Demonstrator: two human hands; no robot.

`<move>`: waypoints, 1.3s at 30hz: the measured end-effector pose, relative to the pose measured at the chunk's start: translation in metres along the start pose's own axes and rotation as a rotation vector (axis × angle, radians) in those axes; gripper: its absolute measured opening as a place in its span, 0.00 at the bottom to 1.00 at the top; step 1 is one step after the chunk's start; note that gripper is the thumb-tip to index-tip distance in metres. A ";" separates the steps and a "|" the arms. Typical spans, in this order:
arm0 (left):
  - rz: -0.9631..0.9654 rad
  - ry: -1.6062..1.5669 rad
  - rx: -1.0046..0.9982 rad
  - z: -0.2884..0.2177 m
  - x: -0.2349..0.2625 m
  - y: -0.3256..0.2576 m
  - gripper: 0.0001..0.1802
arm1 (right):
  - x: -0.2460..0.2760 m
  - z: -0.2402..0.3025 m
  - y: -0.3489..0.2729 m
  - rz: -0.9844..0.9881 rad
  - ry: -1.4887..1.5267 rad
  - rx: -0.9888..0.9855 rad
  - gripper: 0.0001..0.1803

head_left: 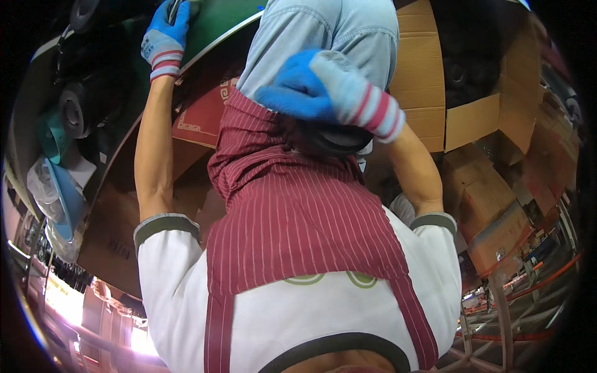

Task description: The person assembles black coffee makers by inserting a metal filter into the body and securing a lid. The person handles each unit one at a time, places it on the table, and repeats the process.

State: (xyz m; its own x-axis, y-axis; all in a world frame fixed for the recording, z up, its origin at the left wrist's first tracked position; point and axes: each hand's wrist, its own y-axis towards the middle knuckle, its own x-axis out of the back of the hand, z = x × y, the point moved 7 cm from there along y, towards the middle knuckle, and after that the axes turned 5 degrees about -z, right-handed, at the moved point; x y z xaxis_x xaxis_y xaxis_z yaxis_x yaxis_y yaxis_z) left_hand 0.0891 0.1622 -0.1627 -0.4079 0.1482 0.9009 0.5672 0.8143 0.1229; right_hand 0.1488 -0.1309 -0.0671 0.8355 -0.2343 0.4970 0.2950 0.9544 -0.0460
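My left hand [165,38], in a blue-and-grey knit glove with red cuff stripes, reaches to the top edge beside the green surface [217,25]. Its fingers close round a slim dark thing [176,9] with a pale edge, partly cut off by the picture's rim. Over my lap is my right hand [329,90], gloved alike and slightly blurred, its fingers curled together and pointing left. Just beneath it, against the maroon striped apron [298,211], sits a black, smooth, rounded part [333,139]. The glove hides whether the fingers grip this part.
Open cardboard boxes [423,74] stand at my right, one with black parts [460,68] inside. Black wheel-like parts [73,110] lie at the left, near a light-blue bin [65,196] with plastic bags. A red box [199,121] is beneath the green surface's pale edge.
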 end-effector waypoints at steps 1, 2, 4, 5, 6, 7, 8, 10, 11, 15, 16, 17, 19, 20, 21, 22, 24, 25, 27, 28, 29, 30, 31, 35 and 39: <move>-0.029 0.010 -0.018 0.002 0.004 -0.004 0.30 | -0.007 -0.002 -0.002 0.001 -0.038 0.108 0.21; -0.058 0.020 -0.038 0.002 0.009 -0.007 0.29 | -0.019 -0.014 -0.009 0.000 -0.075 0.214 0.14; -0.009 0.009 -0.008 -0.001 0.004 -0.007 0.29 | -0.021 -0.013 -0.015 -0.036 -0.096 0.268 0.11; 0.017 0.002 0.003 -0.006 0.002 -0.006 0.29 | -0.022 -0.014 -0.012 -0.051 -0.108 0.302 0.10; 0.042 0.051 0.003 -0.011 0.003 -0.008 0.28 | -0.022 -0.013 -0.015 -0.059 -0.091 0.278 0.10; 0.069 0.062 -0.029 0.005 0.000 -0.008 0.32 | -0.023 -0.008 -0.018 -0.062 -0.069 0.274 0.10; 0.097 0.063 -0.079 0.031 -0.018 0.004 0.35 | -0.021 -0.010 -0.021 -0.099 0.017 0.265 0.11; 0.169 0.025 -0.078 0.035 -0.022 0.010 0.46 | -0.012 -0.007 -0.022 -0.146 0.102 0.109 0.22; 0.074 0.036 -0.129 0.034 -0.017 0.007 0.44 | -0.007 -0.008 -0.025 -0.169 0.146 0.034 0.28; -0.151 0.120 -0.226 0.025 0.028 -0.030 0.44 | 0.055 -0.021 -0.058 -0.303 0.224 0.066 0.30; -0.208 0.026 -0.321 0.012 0.036 -0.043 0.40 | 0.065 -0.030 -0.079 -0.422 0.286 -0.033 0.29; -0.277 -0.050 -0.399 0.005 0.050 -0.061 0.36 | 0.069 -0.036 -0.100 -0.522 0.361 -0.115 0.29; -0.185 -0.396 -0.431 -0.024 0.065 -0.100 0.25 | 0.062 -0.033 -0.125 -0.577 0.354 -0.104 0.32; -0.016 -0.549 -0.422 -0.042 0.068 -0.120 0.22 | 0.054 -0.034 -0.134 -0.592 0.292 -0.128 0.32; 0.163 -0.703 -0.414 -0.062 0.068 -0.141 0.19 | 0.043 -0.037 -0.144 -0.613 0.224 -0.157 0.33; 0.247 -0.732 -0.442 -0.079 0.069 -0.164 0.19 | 0.020 -0.047 -0.151 -0.611 0.495 -0.202 0.39; 0.394 -0.784 -0.403 -0.099 0.064 -0.206 0.20 | 0.001 -0.052 -0.157 -0.710 0.689 -0.208 0.41; 0.451 -0.812 -0.343 -0.103 0.060 -0.221 0.20 | -0.004 -0.056 -0.162 -0.789 0.918 -0.183 0.39; 0.459 -0.875 -0.266 -0.101 0.061 -0.234 0.21 | -0.006 -0.052 -0.171 -0.774 1.080 -0.141 0.38; 0.464 -0.874 -0.260 -0.099 0.061 -0.237 0.22 | -0.005 -0.048 -0.172 -0.769 1.161 -0.114 0.38; 0.469 -0.873 -0.254 -0.097 0.062 -0.238 0.22 | -0.005 -0.042 -0.172 -0.737 0.990 -0.164 0.39; 0.491 -0.882 -0.216 -0.094 0.063 -0.242 0.22 | -0.005 -0.030 -0.169 -0.698 0.822 -0.219 0.41; 0.471 -0.879 -0.239 -0.093 0.065 -0.245 0.22 | -0.007 -0.024 -0.169 -0.654 0.654 -0.272 0.42; 0.389 -0.866 -0.315 -0.097 0.071 -0.255 0.23 | -0.009 0.035 -0.161 -0.698 -0.207 0.006 0.55; 0.389 -0.854 -0.342 -0.101 0.065 -0.252 0.23 | -0.016 0.020 -0.164 -0.825 -0.068 -0.003 0.42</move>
State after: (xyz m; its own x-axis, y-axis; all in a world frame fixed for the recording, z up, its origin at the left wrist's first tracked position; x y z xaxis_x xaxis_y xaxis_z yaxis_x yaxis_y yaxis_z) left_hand -0.0079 -0.0900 -0.0930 -0.4514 0.8332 0.3193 0.8913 0.4382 0.1166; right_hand 0.0773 -0.2801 -0.0501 0.3202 -0.8474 0.4235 0.8024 0.4803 0.3542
